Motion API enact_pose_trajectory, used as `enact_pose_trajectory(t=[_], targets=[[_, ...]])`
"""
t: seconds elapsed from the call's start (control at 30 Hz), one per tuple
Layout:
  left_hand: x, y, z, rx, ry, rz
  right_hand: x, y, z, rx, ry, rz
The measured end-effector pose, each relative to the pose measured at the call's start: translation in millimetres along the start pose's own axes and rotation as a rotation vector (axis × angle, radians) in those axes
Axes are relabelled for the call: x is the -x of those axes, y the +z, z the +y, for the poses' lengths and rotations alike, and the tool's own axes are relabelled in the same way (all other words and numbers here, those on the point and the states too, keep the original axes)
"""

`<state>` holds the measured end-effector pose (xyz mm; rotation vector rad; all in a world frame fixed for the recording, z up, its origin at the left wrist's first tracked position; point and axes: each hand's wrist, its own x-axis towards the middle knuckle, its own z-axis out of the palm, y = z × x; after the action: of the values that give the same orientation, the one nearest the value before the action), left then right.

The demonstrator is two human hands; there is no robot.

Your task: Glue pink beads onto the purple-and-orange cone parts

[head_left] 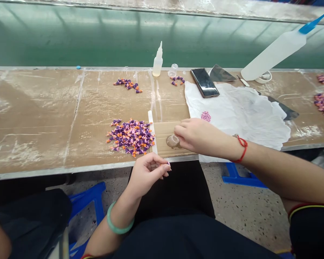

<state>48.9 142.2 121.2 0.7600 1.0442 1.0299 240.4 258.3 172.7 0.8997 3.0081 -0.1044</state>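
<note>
Head view: beside the heap of purple-and-orange clay pieces (pixel 131 138), the left hand (pixel 147 174) has its fingers (pixel 162 167) pinched, any hold too small to tell; the right hand (pixel 196 135), fingers (pixel 182 128) loosely curled, hovers just over a translucent blob (pixel 172 141). Most pieces lie heaped.

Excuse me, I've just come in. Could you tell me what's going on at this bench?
A seated person is working at a cardboard-covered bench. Their right hand sits just beside a small translucent blob on a cardboard strip. Their left hand is pinched at the bench edge, near a heap of small purple-and-orange pieces. Beyond lie a white cloth, a phone and a squeeze bottle.
</note>
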Motion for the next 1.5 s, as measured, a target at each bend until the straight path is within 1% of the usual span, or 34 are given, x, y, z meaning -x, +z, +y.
enact_pose_trajectory(t=[0.07, 0.13, 0.2, 0.27, 0.33, 0.37, 0.43, 0.5, 0.73, 0.87, 1.07, 1.2, 1.33, 1.5], targets=[[0.4, -0.2, -0.6, 0.057, 0.049, 0.028, 3.2, -5.5, -3.6, -0.136, 0.046, 0.060], [1.6, 1.6, 1.0, 0.124, 0.138, 0.070, 7.5, -14.3, -10.6, -0.393, 0.117, 0.094], [3.8, 6.0, 5.6, 0.175, 0.239, 0.085, 12.1, -24.4, -20.1, -0.749, 0.216, 0.044], [6.9, 12.3, 11.8, 0.215, 0.330, 0.065, 16.1, -33.2, -30.3, -1.110, 0.311, -0.054], [10.1, 19.1, 17.4, 0.243, 0.397, 0.036, 19.6, -39.3, -38.9, -1.359, 0.365, -0.127], [11.6, 22.2, 19.3, 0.249, 0.421, 0.026, 21.3, -41.2, -42.2, -1.415, 0.369, -0.135], [13.9, 27.0, 20.9, 0.247, 0.459, 0.015, 24.8, -43.7, -46.8, -1.400, 0.359, -0.114], [15.6, 29.8, 20.0, 0.233, 0.482, 0.010, 28.3, -45.2, -49.5, -1.308, 0.339, -0.078], [18.3, 34.1, 18.1, 0.150, 0.543, 0.017, 37.0, -48.9, -53.9, -1.098, 0.222, 0.032], [18.0, 35.1, 19.7, 0.089, 0.578, 0.014, 39.6, -49.5, -55.3, -1.023, 0.197, 0.068], [17.3, 34.0, 20.6, 0.048, 0.587, -0.005, 41.3, -49.2, -56.4, -0.965, 0.166, 0.106], [17.5, 35.6, 21.8, 0.053, 0.583, 0.021, 40.9, -49.7, -57.5, -0.912, 0.126, 0.126], [18.2, 37.6, 22.3, 0.088, 0.542, 0.060, 40.1, -49.1, -59.1, -0.805, 0.077, 0.162], [18.2, 37.7, 22.1, 0.153, 0.491, 0.069, 38.5, -45.5, -61.4, -0.708, 0.037, 0.194]])
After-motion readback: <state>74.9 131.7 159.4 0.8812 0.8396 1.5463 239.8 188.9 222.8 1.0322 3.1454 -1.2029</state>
